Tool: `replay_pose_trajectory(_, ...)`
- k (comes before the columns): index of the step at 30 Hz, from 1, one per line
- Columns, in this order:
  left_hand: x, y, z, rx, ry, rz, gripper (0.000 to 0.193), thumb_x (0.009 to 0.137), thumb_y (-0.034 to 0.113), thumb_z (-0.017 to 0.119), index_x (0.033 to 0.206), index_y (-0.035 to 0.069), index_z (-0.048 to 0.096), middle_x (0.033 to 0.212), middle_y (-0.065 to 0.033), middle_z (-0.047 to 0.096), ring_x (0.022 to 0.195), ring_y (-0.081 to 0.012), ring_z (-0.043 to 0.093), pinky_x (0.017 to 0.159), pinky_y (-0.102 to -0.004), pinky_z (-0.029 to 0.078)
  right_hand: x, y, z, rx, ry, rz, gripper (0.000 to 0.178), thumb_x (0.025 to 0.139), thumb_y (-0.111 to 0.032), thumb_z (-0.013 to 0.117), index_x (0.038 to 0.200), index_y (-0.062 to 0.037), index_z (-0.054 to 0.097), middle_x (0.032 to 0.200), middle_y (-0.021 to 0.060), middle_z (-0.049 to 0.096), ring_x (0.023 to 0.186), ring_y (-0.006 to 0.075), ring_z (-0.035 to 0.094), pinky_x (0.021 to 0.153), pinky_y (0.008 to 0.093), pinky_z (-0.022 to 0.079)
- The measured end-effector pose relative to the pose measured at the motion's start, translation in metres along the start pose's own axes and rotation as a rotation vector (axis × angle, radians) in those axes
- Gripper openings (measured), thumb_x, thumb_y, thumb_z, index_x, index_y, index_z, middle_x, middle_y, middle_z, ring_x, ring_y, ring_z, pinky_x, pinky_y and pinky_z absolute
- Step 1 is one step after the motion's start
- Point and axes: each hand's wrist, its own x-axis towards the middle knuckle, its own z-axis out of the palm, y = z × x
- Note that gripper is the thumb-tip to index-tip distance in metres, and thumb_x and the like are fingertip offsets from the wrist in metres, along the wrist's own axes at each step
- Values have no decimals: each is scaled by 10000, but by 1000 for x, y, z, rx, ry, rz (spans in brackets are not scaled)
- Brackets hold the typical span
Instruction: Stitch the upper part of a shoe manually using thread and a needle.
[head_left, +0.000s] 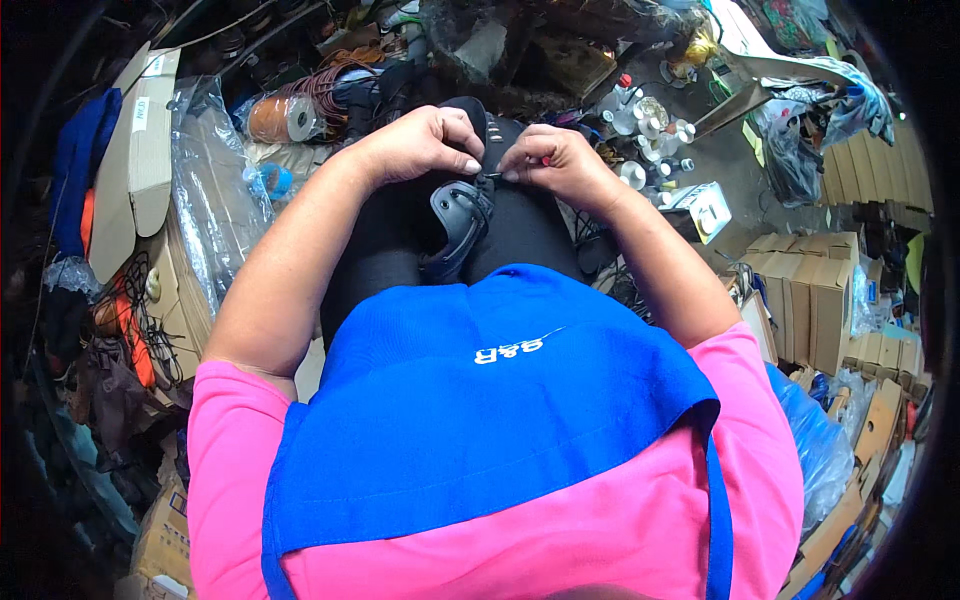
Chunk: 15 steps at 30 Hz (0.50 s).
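A black shoe (pixel 460 215) sits on the person's lap, between the two legs in black trousers (pixel 375 245). It is tilted, with its shiny, rounded end down near the belly and the rest going up under the hands. The left hand (pixel 430 143) is at the upper left of the shoe, with its thumb and finger bent close together on something dark there, but I cannot tell just what that grip has. The right hand (pixel 565 168) is just across from it, and its grip is a pinch on a small thin thing (pixel 495 176) that points toward the left hand. A little bit of red (pixel 546 160) shows by the right fingers. The two hands are near each other but apart. The person wears a blue apron (pixel 470 420) over a pink shirt (pixel 745 430). Past the left arm there is a fat brown spool (pixel 270 120), a blue ring (pixel 272 182), and a clear plastic sheet (pixel 215 195) next to a tall piece of cardboard (pixel 152 150). Past the right hand, a bunch of little bottles (pixel 648 120) stands on the grey floor (pixel 715 160), with a white box (pixel 708 212) near them. Farther right are brown cardboard boxes (pixel 805 300), and below them is a big blue plastic bag (pixel 815 450).
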Motion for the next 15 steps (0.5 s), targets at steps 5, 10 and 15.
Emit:
replay_pose_trajectory(5, 1, -1, 1, -20, 0, 7, 182, 745, 140, 726, 883, 27, 688, 825, -27, 533, 832, -149, 516, 769, -285, 410, 5, -10, -6, -173, -24, -35, 133, 744, -31, 698, 867, -84, 694, 811, 30, 591, 777, 157, 597, 698, 277, 477)
replay_pose_trajectory(10, 1, -3, 3, -33, 22, 30, 172, 741, 136, 728, 868, 26, 689, 820, -26, 535, 829, -146, 518, 762, -281, 411, 2, 1, 2, -42, 9, -52, 114, 750, -31, 697, 853, -78, 690, 810, 33, 612, 776, 148, 601, 694, 279, 484)
replay_pose_trajectory(15, 0, -6, 3, -40, 36, 14, 175, 741, 140, 728, 867, 26, 689, 815, -26, 537, 826, -147, 519, 763, -279, 411, 2, -3, 5, -76, 24, -37, 110, 754, -37, 701, 856, -73, 685, 818, 31, 623, 784, 143, 605, 696, 275, 483)
